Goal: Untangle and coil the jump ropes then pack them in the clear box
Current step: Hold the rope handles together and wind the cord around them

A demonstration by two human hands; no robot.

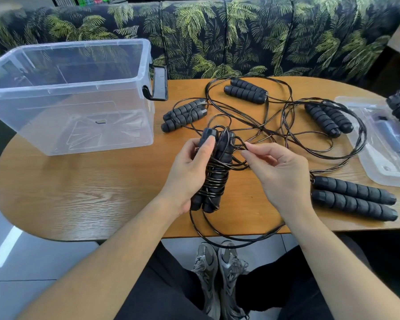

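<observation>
At frame centre, the left hand [189,167] grips an upright handle bundle [214,172]; the right hand [279,172], just right, pinches its loose cord [239,147] beside the top end

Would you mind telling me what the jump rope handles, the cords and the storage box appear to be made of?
Jump rope handles: likely black foam, matte and ribbed into soft-looking rings. Cords: probably plastic-coated, glossy black with highlights; the core is hidden. Clear box: transparent rigid plastic, see-through with shiny moulded edges.
</observation>
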